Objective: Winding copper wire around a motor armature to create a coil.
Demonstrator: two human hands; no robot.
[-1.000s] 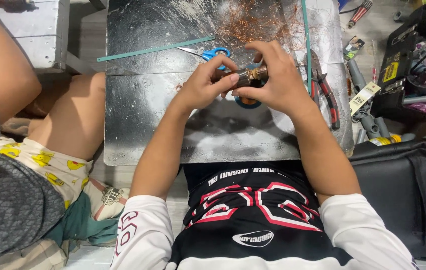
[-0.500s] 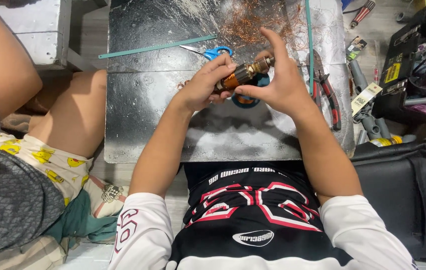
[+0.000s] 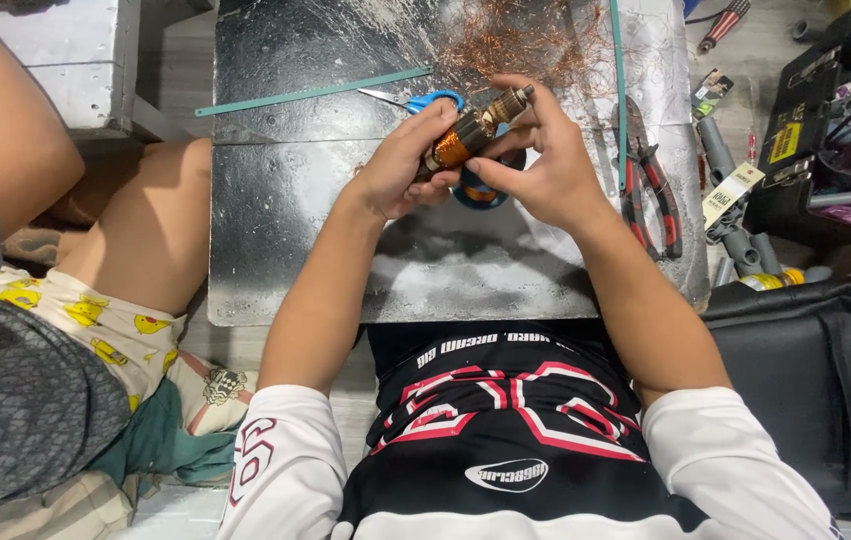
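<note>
Both hands hold a copper-wound motor armature point(image 3: 470, 135) above the metal work plate point(image 3: 295, 240).

Left hand point(image 3: 400, 165) fingers wrap its body; right hand point(image 3: 535, 165) fingertips pinch the shaft end. Blue-handled scissors point(image 3: 425, 100) lie just behind.

I see a dark, scuffed sheet-metal surface point(image 3: 295, 250) with a seam across it. On it lie a long thin green strip point(image 3: 313, 91), blue-handled scissors point(image 3: 425, 100) just below the strip's right end, a loose tangle of copper wire point(image 3: 520, 40) at the far edge, and red-and-black-handled pliers point(image 3: 650, 200) near the right side, beside a second green strip point(image 3: 618, 90) running front to back
</note>
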